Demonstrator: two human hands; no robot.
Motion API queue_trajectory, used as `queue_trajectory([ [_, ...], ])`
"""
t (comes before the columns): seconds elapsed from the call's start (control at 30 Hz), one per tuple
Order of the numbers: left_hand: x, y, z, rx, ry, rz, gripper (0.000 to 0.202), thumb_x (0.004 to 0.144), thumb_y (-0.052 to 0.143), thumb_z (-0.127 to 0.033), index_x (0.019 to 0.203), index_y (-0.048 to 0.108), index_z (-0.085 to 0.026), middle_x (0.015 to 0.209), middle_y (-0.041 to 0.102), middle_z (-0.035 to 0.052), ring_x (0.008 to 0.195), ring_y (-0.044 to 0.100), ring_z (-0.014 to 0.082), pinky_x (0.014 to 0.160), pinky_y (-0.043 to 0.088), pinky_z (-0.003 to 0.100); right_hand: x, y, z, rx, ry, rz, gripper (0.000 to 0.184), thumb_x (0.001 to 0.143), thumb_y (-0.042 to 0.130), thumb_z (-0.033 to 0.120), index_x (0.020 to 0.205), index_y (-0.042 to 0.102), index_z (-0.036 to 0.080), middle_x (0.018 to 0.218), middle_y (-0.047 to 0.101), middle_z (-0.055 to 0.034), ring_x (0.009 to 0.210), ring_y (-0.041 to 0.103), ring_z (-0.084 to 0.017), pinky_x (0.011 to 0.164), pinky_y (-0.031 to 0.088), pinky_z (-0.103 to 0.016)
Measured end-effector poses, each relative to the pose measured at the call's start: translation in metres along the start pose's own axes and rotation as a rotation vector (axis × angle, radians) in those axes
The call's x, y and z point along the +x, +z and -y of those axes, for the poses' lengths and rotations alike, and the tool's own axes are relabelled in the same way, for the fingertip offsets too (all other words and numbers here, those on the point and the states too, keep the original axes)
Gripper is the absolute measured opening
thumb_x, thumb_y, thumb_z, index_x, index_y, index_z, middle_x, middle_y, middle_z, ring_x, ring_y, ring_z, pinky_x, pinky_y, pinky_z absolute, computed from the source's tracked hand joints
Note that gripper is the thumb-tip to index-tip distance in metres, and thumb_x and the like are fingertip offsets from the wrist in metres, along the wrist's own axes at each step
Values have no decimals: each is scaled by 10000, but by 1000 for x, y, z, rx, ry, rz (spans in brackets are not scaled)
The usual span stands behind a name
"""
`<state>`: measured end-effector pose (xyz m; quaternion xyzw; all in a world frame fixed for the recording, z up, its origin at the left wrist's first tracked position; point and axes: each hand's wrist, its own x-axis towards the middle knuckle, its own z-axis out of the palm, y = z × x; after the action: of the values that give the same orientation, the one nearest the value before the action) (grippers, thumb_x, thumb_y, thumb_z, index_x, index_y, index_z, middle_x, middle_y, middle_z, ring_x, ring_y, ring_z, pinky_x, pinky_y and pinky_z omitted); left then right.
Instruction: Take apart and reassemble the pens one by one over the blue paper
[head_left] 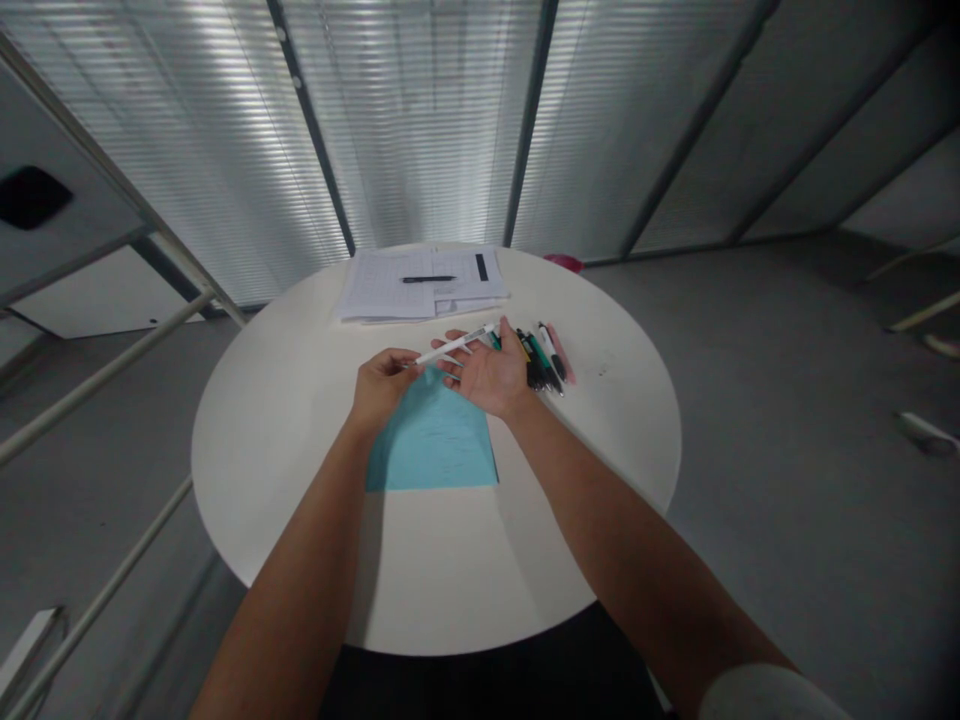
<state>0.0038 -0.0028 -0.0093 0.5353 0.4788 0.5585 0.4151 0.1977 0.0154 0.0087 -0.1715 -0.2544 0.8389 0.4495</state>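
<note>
A white pen [454, 346] slants up to the right over the table. My left hand [384, 388] pinches its lower left end between thumb and fingertips. Palm up with fingers spread, my right hand [491, 375] lies beside the pen's upper end; I cannot tell whether it touches the pen. Below both hands is a light blue sheet or folder [435, 440], partly covered by them. Just right of my right hand lies a bunch of several pens [541, 360] in black, green and white, partly hidden by that hand.
The round white table [255, 410] carries a stack of printed papers [382, 285] at its far side, with a black pen [427, 279] on top. A pink object [562, 354] lies beside the pens. Blinds [420, 130] stand behind; pale metal rails [105, 380] run on the left.
</note>
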Motion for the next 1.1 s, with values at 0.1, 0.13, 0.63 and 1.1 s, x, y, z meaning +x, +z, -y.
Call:
queue_trajectory([
  [0.1,0,0,0,-7,8,-1,271,671,800,-331,867,725,-160,679,625,-8,520,459,69,489,332,219,-2,3,0,-34,-6,9,746,827,294,818,981,657,185,1052,724,-126,808,663,-242,666,532,-379],
  [0.13,0,0,0,-11,5,-1,275,665,804,-335,863,725,-160,673,625,-8,516,457,70,486,330,220,-2,3,0,-45,-15,1,737,831,295,813,964,657,186,1037,727,-125,810,665,-243,671,535,-383],
  [0.63,-1,0,-2,4,-5,-14,250,641,816,-305,823,725,-160,617,594,-23,501,444,71,489,317,225,-2,1,0,-55,-102,-3,546,904,374,642,847,664,182,1023,730,-85,856,675,-223,741,532,-361],
  [1.1,-1,1,-2,2,-5,7,263,641,822,-322,824,721,-162,676,625,-4,550,487,86,510,341,232,-2,5,-3,-79,-108,-56,618,869,352,749,858,656,211,1014,733,-87,817,675,-219,726,541,-383],
])
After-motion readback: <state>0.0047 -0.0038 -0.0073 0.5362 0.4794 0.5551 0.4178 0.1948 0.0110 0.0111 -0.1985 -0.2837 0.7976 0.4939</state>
